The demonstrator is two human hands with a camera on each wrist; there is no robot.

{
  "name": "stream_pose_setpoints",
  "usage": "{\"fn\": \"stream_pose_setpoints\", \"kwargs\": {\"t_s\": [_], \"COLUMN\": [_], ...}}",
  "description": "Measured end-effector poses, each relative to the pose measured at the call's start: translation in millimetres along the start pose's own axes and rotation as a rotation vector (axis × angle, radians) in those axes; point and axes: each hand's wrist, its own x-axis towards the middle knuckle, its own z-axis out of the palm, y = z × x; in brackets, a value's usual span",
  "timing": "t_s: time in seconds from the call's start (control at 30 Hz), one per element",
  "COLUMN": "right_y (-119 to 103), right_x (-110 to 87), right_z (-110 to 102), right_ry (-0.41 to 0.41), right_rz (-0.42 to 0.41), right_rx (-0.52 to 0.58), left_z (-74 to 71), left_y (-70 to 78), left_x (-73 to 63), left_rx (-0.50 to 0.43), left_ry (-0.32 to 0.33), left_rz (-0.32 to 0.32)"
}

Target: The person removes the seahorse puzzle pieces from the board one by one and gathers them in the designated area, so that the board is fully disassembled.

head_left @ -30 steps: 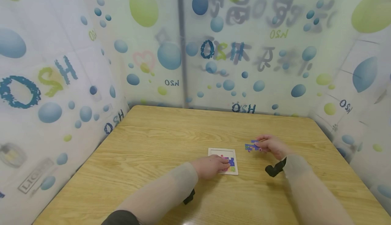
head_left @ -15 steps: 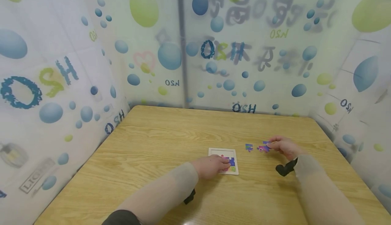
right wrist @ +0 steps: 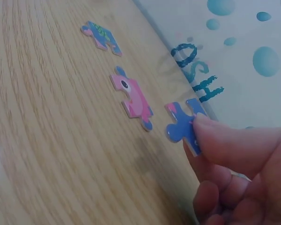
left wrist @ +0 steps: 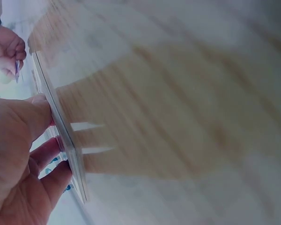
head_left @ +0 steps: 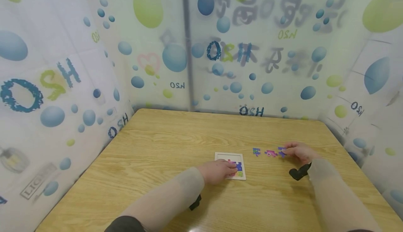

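Observation:
My right hand (head_left: 300, 151) pinches a blue jigsaw puzzle piece (right wrist: 181, 123) between thumb and fingers, at the right end of a short row. Beside it a pink puzzle piece with an eye (right wrist: 133, 97) lies on the table, and farther along a blue piece with green and pink marks (right wrist: 102, 36). My left hand (head_left: 217, 171) rests on the small white-framed puzzle tray (head_left: 219, 154), its fingertips pressing the pieces inside. Part of the tray is hidden under that hand. In the left wrist view, thumb and fingers touch the tray's face.
The wooden table (head_left: 163, 137) carries the tray and the loose pieces. Patterned curtains (head_left: 151, 67) with bubble prints stand along its back and sides. Dark wrist straps (head_left: 300, 171) show at both cuffs.
My right hand has moved right, spreading the bunched pieces apart. The green-marked piece and then the pink one were left on the table; the blue one is still held. My left hand stays put.

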Motion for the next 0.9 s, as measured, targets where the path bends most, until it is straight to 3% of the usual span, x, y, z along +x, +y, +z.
{"fn": "stream_pose_setpoints", "kwargs": {"t_s": [0.17, 0.5, 0.67, 0.9], "right_y": [1.5, -1.7, -5.4, -5.6], "right_x": [-0.1, -1.2, 0.1, 1.5], "right_z": [-2.9, -1.4, -0.5, 0.4], "right_ry": [0.02, 0.084, 0.118, 0.162], "right_rz": [0.018, 0.065, 0.102, 0.097], "right_rx": [-0.074, -0.116, -0.189, -0.232], "left_z": [1.1, 3.2, 3.2, 3.8], "left_y": [-0.9, -2.0, -1.9, -2.4], "left_x": [1.2, 2.8, 1.9, 3.1], "left_rx": [0.012, 0.04, 0.103, 0.026], "left_ry": [0.0, 0.01, -0.002, 0.008], "left_rz": [0.006, 0.016, 0.037, 0.009]}}
